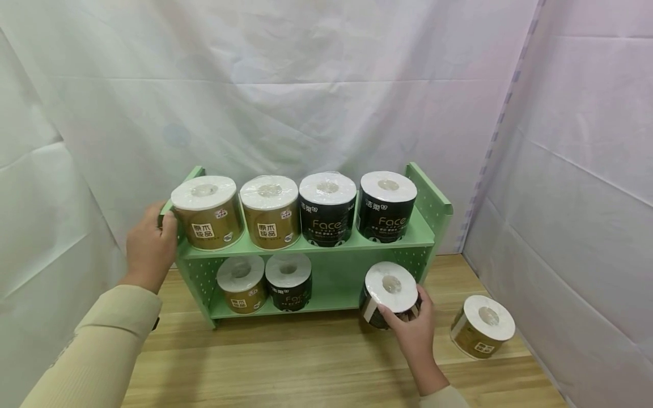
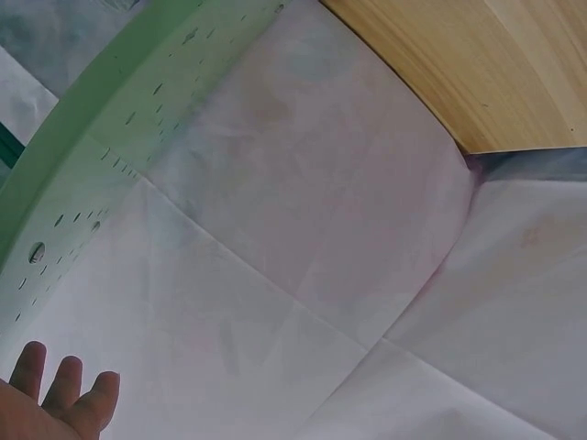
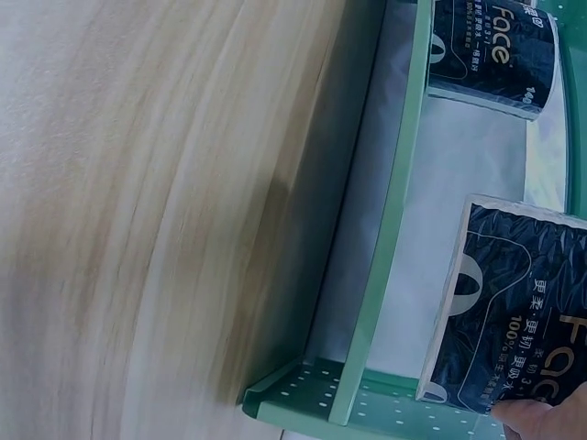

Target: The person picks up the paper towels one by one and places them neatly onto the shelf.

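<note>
A black-wrapped toilet paper roll (image 1: 377, 318) is in my right hand (image 1: 415, 326), tilted in front of the lower tier's right part. In the right wrist view, that hand's fingertips (image 3: 532, 417) lie against the roll's black label (image 3: 514, 312). My left hand (image 1: 150, 241) grips the front upper corner of the green shelf's left side panel (image 1: 191, 283); its other fingers (image 2: 64, 380) extend beside the panel in the left wrist view. On the lower tier stand a gold roll (image 1: 242, 297) and a black roll (image 1: 288, 294), side by side at the left.
Along the top tier stand two gold rolls (image 1: 211, 226) (image 1: 270, 226) and two black rolls (image 1: 326, 224) (image 1: 385, 218). Another gold roll (image 1: 471, 340) stands on the wooden table (image 1: 275, 362) at the right. White cloth (image 1: 306, 113) hangs behind and at both sides.
</note>
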### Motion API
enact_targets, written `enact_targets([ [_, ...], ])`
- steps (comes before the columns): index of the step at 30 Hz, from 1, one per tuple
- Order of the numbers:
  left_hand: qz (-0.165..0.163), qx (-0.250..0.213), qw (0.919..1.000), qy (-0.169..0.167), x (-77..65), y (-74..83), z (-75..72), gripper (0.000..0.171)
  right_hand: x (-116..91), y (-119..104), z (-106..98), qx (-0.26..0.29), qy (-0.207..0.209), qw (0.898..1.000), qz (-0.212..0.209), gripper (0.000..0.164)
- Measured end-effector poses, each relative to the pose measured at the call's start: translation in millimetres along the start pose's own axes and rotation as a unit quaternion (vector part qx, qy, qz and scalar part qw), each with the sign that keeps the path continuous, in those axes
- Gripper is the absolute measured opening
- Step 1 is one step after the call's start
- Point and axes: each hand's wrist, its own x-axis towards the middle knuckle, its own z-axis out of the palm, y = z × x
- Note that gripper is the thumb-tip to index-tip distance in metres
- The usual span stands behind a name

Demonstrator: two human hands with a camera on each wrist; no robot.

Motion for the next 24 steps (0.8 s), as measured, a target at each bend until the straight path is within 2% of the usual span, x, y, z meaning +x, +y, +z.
enact_targets([
  [10,0.0,-0.002,1.0,0.001,-0.7,2.1,-0.6,0.051,5,-2,10,-0.02,-0.001,1.0,0.013,0.093],
  [24,0.002,0.0,1.0,0.003,-0.7,1.4,-0.4,0.051,8,-2,26,-0.031,0.001,1.0,-0.001,0.094],
])
